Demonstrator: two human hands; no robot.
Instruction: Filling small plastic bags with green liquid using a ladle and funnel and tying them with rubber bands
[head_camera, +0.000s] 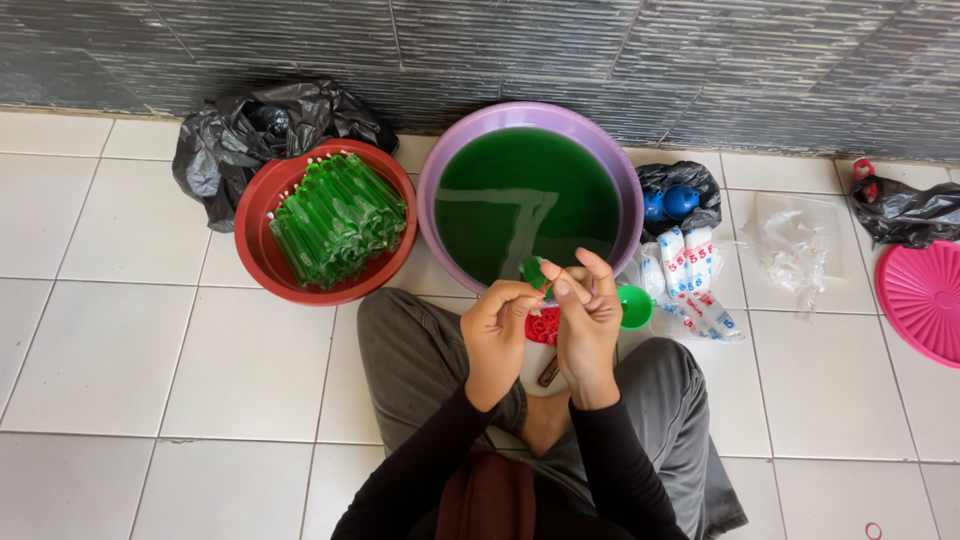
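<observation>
A person sits cross-legged on a white tiled floor (120, 350), both hands raised together over the lap. The left hand (497, 335) and right hand (590, 320) pinch a small green filled pouch (535, 271) between their fingertips, fingers closed on it. Just beyond them stands a purple basin (432, 190) full of dark green liquid. Left of it, a red basin (258, 240) holds a heap of long green filled tubes (335, 220), with a black plastic bag (225, 140) behind. A green funnel (635, 306) lies just right of the hands, beside printed white packets (690, 270). A pink lid (925, 295) lies at the far right.
</observation>
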